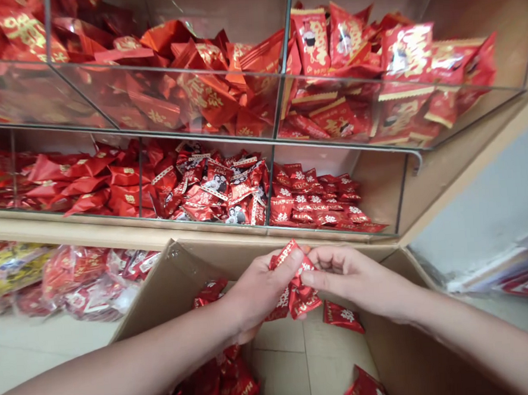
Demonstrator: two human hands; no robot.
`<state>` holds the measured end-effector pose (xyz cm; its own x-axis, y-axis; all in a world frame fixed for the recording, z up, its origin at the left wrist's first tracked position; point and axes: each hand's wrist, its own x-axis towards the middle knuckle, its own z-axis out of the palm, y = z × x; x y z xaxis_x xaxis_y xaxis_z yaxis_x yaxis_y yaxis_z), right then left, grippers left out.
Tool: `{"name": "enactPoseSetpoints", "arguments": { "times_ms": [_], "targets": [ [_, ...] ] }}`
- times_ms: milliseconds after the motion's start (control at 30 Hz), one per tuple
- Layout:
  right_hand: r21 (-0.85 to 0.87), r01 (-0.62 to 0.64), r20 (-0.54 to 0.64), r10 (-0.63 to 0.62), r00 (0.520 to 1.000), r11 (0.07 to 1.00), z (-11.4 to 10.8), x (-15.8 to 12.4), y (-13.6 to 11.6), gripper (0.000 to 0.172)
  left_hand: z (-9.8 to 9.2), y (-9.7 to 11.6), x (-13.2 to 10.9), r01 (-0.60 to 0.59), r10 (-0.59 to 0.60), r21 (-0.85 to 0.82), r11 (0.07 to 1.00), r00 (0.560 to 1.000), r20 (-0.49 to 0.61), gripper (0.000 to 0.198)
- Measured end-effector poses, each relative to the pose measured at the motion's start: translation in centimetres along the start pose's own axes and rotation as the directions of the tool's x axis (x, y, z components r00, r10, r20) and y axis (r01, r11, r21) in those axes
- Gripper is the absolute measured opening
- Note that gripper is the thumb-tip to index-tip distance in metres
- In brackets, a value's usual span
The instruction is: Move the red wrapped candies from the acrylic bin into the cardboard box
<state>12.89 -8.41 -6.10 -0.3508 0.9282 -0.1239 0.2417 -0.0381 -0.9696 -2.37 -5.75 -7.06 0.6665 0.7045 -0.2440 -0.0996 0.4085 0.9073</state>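
Packets in shiny red wrapper with white lettering, a small bunch of them, are held between the two bare hands, just above the open brown cardboard box. From where I stand, I see the left hand grasping this bunch, with its thumb pressed flat on top. The right hand touches the bunch at the other side with its thumb, its fingers curled (whether it truly pinches a packet, I cannot tell).

The step now seems to be arranging the packets into one tidy handful. To do it well, I think, the left hand should be the firm one, while the right hand only straightens the edges, one packet after another. Too strong a squeeze could crease the wrappers, and too loose a thumb could let the slippery ones slide apart. The place over the box is a sensible choice, because a dropped piece would probably land inside, beside the loose red packets.

Behind the hands, similar red packets with white print lie in rather neat rows in the clear plastic compartment. They show, in my opinion, how even a handful may look.
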Motion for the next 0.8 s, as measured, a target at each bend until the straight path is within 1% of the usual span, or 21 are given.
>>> {"name": "enactPoseSetpoints", "arguments": {
  "times_ms": [67,133,167,200,267,300,333,367,433,500,633,733,800],
  "targets": [
    [-0.065,0.016,-0.047,-0.019,0.999,0.998,-0.3,0.0,-0.3,0.026,0.0,0.0,-0.1,0.023,-0.023,0.009,1.000,1.000,0.014,0.039],
    [-0.155,0.062,-0.150,-0.086,0.985,0.986,-1.3,0.0,-1.0,0.026,0.1,-0.1,-0.2,0.066,-0.066,0.006,0.998,0.998,0.001,0.039],
    [-0.211,0.091,-0.217,-0.137,0.966,0.973,-2.0,0.1,-1.6,0.025,0.1,-0.1,-0.3,0.093,-0.093,0.000,0.996,0.996,-0.017,0.039],
    [-0.277,0.119,-0.291,-0.201,0.935,0.954,-2.8,0.2,-2.1,0.025,0.2,-0.2,-0.4,0.120,-0.120,-0.004,0.993,0.992,-0.035,0.039],
    [-0.418,0.150,-0.413,-0.334,0.847,0.896,-4.7,0.8,-3.1,0.024,0.2,-0.4,-0.4,0.153,-0.152,-0.001,0.988,0.987,-0.052,0.038],
    [-0.477,0.148,-0.447,-0.383,0.808,0.866,-5.5,1.2,-3.4,0.025,0.2,-0.4,-0.4,0.155,-0.154,0.006,0.988,0.987,-0.047,0.037],
    [-0.525,0.136,-0.465,-0.417,0.781,0.840,-6.3,1.6,-3.4,0.026,0.1,-0.5,-0.4,0.150,-0.149,0.014,0.989,0.988,-0.042,0.037],
    [-0.565,0.121,-0.468,-0.438,0.768,0.816,-7.0,2.2,-3.3,0.026,0.1,-0.6,-0.4,0.142,-0.141,0.019,0.990,0.989,-0.038,0.038],
    [-0.626,0.091,-0.438,-0.446,0.780,0.774,-7.9,3.3,-2.6,0.027,0.0,-0.7,-0.3,0.134,-0.133,0.019,0.991,0.990,-0.039,0.039],
    [-0.671,0.074,-0.403,-0.446,0.799,0.738,-8.3,4.2,-1.6,0.026,-0.1,-0.8,-0.2,0.145,-0.145,0.011,0.989,0.988,-0.047,0.038],
    [-0.715,0.085,-0.342,-0.454,0.823,0.694,-8.1,5.0,-0.2,0.020,-0.2,-0.8,-0.1,0.159,-0.159,0.005,0.987,0.986,-0.043,0.037],
    [-0.734,0.097,-0.281,-0.431,0.858,0.672,-7.8,5.2,0.0,0.017,-0.1,-0.8,-0.1,0.165,-0.164,0.023,0.986,0.986,-0.040,0.038],
    [-0.734,0.092,-0.271,-0.415,0.869,0.673,-7.8,5.2,-0.1,0.016,-0.1,-0.8,-0.1,0.166,-0.165,0.032,0.986,0.986,-0.036,0.039]
  ]
}}
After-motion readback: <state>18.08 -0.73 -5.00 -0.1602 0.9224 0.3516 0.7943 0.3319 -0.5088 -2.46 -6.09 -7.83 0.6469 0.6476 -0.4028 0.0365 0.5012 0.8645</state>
